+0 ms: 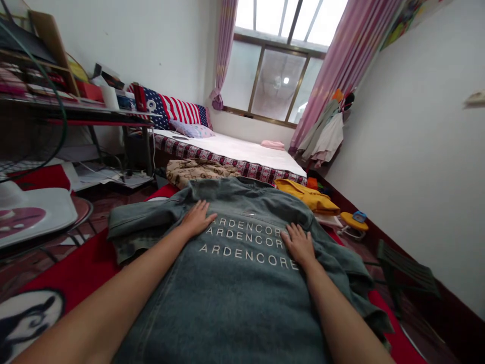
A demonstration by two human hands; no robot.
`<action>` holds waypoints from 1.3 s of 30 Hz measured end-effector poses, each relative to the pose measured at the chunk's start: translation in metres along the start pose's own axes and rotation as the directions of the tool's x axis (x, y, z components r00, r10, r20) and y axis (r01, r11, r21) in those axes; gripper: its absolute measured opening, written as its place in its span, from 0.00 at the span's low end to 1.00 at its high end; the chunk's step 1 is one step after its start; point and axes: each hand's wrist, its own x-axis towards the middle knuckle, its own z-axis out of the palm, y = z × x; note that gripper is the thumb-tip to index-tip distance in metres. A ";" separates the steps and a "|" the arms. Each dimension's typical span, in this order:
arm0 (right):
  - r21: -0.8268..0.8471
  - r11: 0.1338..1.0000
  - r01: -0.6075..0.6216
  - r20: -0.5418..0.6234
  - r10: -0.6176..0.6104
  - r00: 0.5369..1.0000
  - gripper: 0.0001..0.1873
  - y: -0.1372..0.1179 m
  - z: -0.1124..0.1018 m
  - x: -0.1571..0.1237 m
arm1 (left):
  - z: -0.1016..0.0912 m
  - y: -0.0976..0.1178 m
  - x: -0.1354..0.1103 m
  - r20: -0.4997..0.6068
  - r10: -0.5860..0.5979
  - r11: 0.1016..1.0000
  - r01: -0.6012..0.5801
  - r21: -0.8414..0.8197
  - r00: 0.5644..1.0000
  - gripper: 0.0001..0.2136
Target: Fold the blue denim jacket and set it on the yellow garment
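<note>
A blue-grey denim jacket (235, 293) lies spread back-side up on a red blanket (81, 270), with white lettering printed across its back. My left hand (197, 218) rests flat on the jacket near its left shoulder, fingers together and pointing away from me. My right hand (299, 243) lies flat on the jacket at the right end of the lettering, fingers slightly spread. Neither hand grips the cloth. The jacket's left sleeve (140, 217) stretches out to the left; its right side is bunched in folds.
A brown patterned garment (197, 171) and a yellow garment (308, 197) lie beyond the jacket. A bed (242, 151) stands under the window. At left are a cluttered desk (76, 108) and a white fan base (34, 212). A dark folding stool (405, 270) sits at right.
</note>
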 end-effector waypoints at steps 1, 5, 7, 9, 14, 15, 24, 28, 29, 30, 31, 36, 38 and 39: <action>-0.007 0.999 -0.037 0.014 0.037 0.999 0.31 0.009 0.007 0.002 | 0.005 -0.009 0.002 -0.034 -0.036 0.999 0.036 0.017 0.999 0.31; -0.025 0.999 -0.047 -0.009 0.047 0.999 0.30 0.012 0.015 0.007 | 0.015 -0.010 0.005 -0.098 -0.046 0.996 0.053 0.069 0.994 0.31; -0.013 0.999 -0.046 -0.009 0.046 0.999 0.30 0.008 0.014 0.007 | 0.014 -0.005 0.005 -0.097 -0.046 0.996 0.053 0.074 0.994 0.31; -0.003 0.999 -0.046 -0.011 0.046 0.999 0.29 0.007 0.012 0.007 | 0.013 -0.003 0.004 -0.089 -0.048 0.996 0.054 0.076 0.995 0.31; 0.025 0.999 -0.041 -0.030 0.042 0.999 0.29 0.011 0.018 0.008 | 0.012 -0.005 0.004 -0.062 -0.052 0.995 0.057 0.076 0.997 0.31; 0.032 0.999 -0.041 -0.034 0.042 0.999 0.29 0.011 0.019 0.008 | 0.012 -0.005 0.004 -0.056 -0.052 0.996 0.056 0.072 0.997 0.30; 0.213 0.959 0.185 -0.612 -0.017 0.791 0.34 -0.010 -0.005 -0.007 | -0.008 0.022 -0.016 -0.449 0.290 0.946 -0.325 -0.001 0.845 0.27; 0.084 0.934 0.347 -0.155 -0.332 0.931 0.30 -0.028 0.002 -0.009 | 0.005 0.033 -0.014 -0.036 0.463 0.886 -0.463 0.009 0.885 0.25; 0.074 0.930 0.361 -0.038 -0.359 0.932 0.30 -0.031 0.005 -0.008 | 0.009 0.034 -0.013 0.033 0.454 0.890 -0.455 0.011 0.890 0.24; 0.070 0.932 0.357 0.025 -0.359 0.933 0.30 -0.033 0.008 -0.007 | 0.012 0.036 -0.013 0.063 0.441 0.897 -0.442 0.014 0.896 0.24; 0.071 0.937 0.341 0.027 -0.344 0.939 0.31 -0.034 0.009 -0.007 | 0.013 0.037 -0.013 0.057 0.433 0.901 -0.434 0.012 0.900 0.24; 0.107 0.924 0.366 -0.229 -0.335 0.914 0.34 -0.038 0.002 -0.009 | 0.006 0.041 -0.017 -0.125 0.482 0.872 -0.489 -0.026 0.867 0.25; 0.116 0.896 0.429 -0.112 -0.417 0.902 0.30 -0.040 0.000 -0.010 | 0.005 0.042 -0.017 -0.032 0.512 0.858 -0.513 -0.035 0.859 0.23; 0.127 0.884 0.449 -0.043 -0.447 0.893 0.29 -0.042 0.000 -0.010 | 0.006 0.043 -0.017 0.031 0.518 0.855 -0.517 -0.043 0.855 0.22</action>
